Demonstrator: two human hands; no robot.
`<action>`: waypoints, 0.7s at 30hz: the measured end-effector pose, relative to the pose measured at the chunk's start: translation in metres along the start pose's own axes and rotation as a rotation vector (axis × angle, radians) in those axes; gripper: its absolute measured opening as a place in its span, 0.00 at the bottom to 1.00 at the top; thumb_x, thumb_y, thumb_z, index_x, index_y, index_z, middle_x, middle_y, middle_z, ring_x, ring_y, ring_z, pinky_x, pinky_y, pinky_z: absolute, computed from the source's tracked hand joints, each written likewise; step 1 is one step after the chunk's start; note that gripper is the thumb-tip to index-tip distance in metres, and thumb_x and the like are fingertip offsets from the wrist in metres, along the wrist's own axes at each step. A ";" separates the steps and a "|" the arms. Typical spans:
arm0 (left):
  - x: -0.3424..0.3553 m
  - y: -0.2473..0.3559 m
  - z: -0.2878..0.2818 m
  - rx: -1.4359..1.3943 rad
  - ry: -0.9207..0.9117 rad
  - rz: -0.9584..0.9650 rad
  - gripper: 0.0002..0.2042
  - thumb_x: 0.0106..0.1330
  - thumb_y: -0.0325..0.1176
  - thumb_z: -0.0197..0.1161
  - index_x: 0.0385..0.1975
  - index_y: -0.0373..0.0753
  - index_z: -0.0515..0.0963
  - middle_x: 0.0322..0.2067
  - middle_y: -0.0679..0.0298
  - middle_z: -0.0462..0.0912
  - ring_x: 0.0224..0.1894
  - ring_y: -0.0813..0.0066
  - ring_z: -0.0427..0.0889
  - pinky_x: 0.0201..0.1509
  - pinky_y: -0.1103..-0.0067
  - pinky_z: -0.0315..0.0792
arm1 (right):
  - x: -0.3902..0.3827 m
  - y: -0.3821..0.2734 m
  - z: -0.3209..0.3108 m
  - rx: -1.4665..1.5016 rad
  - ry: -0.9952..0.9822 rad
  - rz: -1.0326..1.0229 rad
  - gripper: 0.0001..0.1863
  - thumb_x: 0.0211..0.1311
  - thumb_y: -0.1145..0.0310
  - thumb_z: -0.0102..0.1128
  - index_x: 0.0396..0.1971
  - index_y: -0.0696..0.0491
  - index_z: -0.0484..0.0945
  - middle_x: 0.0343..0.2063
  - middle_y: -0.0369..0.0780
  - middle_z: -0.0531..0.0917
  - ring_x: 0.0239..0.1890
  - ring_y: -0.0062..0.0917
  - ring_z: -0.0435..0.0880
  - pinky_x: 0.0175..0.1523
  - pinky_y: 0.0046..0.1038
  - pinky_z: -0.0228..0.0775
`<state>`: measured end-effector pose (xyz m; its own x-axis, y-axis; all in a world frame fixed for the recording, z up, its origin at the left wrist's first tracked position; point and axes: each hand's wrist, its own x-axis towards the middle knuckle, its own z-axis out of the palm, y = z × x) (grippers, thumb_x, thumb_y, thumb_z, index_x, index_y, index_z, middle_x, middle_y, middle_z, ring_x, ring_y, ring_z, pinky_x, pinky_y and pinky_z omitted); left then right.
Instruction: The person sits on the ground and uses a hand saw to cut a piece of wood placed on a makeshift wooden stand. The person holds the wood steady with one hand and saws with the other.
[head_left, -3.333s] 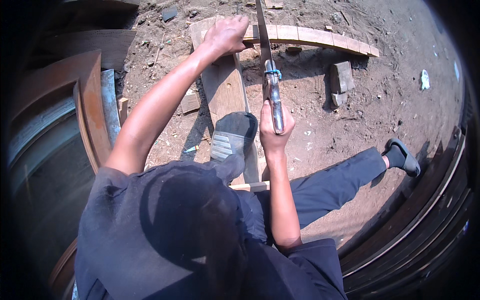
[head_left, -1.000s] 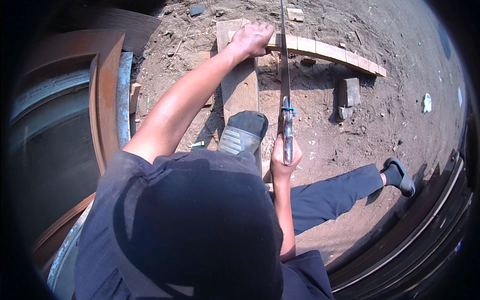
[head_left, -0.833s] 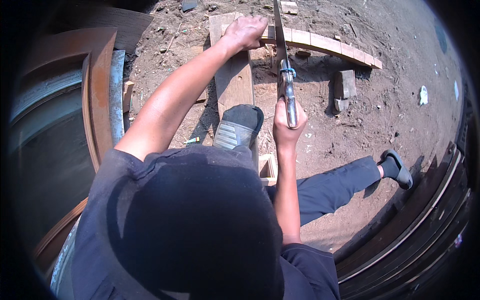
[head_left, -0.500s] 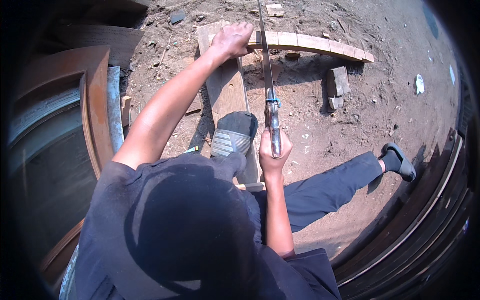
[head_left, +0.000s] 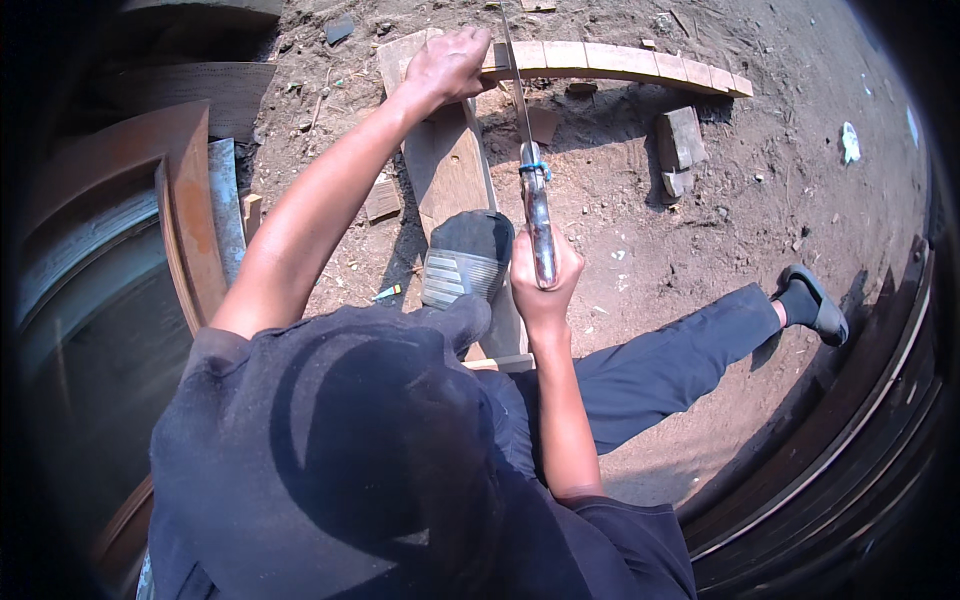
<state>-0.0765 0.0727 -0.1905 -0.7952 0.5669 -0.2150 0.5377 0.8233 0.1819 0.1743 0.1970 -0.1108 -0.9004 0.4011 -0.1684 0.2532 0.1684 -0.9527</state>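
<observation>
My right hand (head_left: 547, 275) is wrapped round the handle of a hand saw (head_left: 533, 185), which has a blue tie near the base of its blade. The saw's blade points away from me and crosses a curved wooden strip (head_left: 610, 63) marked with crosswise lines. Just left of the blade, my left hand (head_left: 450, 65) grips the strip and presses it onto a wooden plank (head_left: 450, 165). The strip's other end sticks out far to the right of the plank. My sandalled foot (head_left: 467, 262) rests on the plank nearer to me.
A brown wooden frame (head_left: 190, 215) with a dark panel stands at the left. Wood blocks (head_left: 682, 138) lie on the dirt ground under the strip's right part. My other foot (head_left: 812, 305) is out to the right, near stacked dark boards (head_left: 850, 440).
My right hand and the saw have shifted slightly up and left, and the blade's tilt has changed a little. My left hand still holds the strip.
</observation>
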 end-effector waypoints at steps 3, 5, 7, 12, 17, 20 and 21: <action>0.006 0.010 -0.005 0.009 -0.047 -0.010 0.18 0.48 0.30 0.67 0.35 0.33 0.66 0.38 0.52 0.75 0.43 0.52 0.77 0.46 0.64 0.73 | 0.063 -0.009 0.020 0.134 0.038 0.005 0.10 0.53 0.74 0.56 0.17 0.59 0.69 0.11 0.41 0.70 0.13 0.21 0.68 0.20 0.28 0.59; 0.008 0.005 -0.003 0.003 0.002 0.019 0.17 0.48 0.29 0.66 0.34 0.33 0.67 0.37 0.51 0.75 0.43 0.51 0.77 0.46 0.64 0.73 | 0.068 -0.009 0.022 0.067 0.007 -0.010 0.10 0.53 0.74 0.56 0.16 0.59 0.69 0.11 0.42 0.70 0.13 0.22 0.69 0.21 0.29 0.60; 0.002 -0.001 0.000 0.021 0.017 0.025 0.16 0.48 0.28 0.65 0.34 0.33 0.67 0.36 0.51 0.75 0.42 0.50 0.77 0.45 0.63 0.73 | 0.032 -0.008 0.016 0.073 0.011 -0.002 0.09 0.56 0.76 0.55 0.19 0.61 0.71 0.14 0.39 0.71 0.17 0.16 0.67 0.23 0.24 0.58; 0.005 -0.004 -0.003 0.048 0.042 0.043 0.15 0.49 0.30 0.64 0.34 0.34 0.67 0.35 0.52 0.76 0.41 0.52 0.78 0.44 0.64 0.74 | -0.020 0.005 -0.019 -0.019 -0.012 0.021 0.03 0.55 0.79 0.54 0.25 0.63 0.76 0.16 0.42 0.75 0.20 0.21 0.76 0.26 0.26 0.66; 0.008 -0.001 0.007 0.004 0.072 0.055 0.15 0.50 0.32 0.64 0.34 0.36 0.68 0.34 0.52 0.76 0.40 0.51 0.79 0.43 0.63 0.75 | 0.051 -0.004 0.010 0.089 0.022 0.002 0.07 0.51 0.79 0.55 0.16 0.60 0.70 0.11 0.42 0.70 0.13 0.21 0.70 0.21 0.28 0.61; 0.006 -0.003 0.006 0.005 0.058 0.047 0.14 0.50 0.31 0.63 0.34 0.35 0.67 0.35 0.52 0.76 0.41 0.50 0.78 0.44 0.62 0.74 | 0.037 -0.005 0.015 0.112 0.052 0.037 0.08 0.52 0.79 0.56 0.17 0.60 0.69 0.11 0.42 0.70 0.13 0.21 0.69 0.21 0.28 0.59; 0.004 -0.003 0.006 0.002 0.068 0.039 0.14 0.50 0.30 0.63 0.34 0.35 0.67 0.35 0.52 0.76 0.41 0.50 0.78 0.44 0.62 0.74 | 0.018 -0.006 0.007 0.087 0.034 0.068 0.07 0.57 0.77 0.55 0.20 0.61 0.72 0.14 0.38 0.71 0.17 0.17 0.68 0.23 0.25 0.59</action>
<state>-0.0800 0.0727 -0.1975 -0.7910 0.5950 -0.1425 0.5688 0.8009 0.1870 0.1537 0.1969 -0.1102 -0.8694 0.4395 -0.2258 0.2801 0.0618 -0.9580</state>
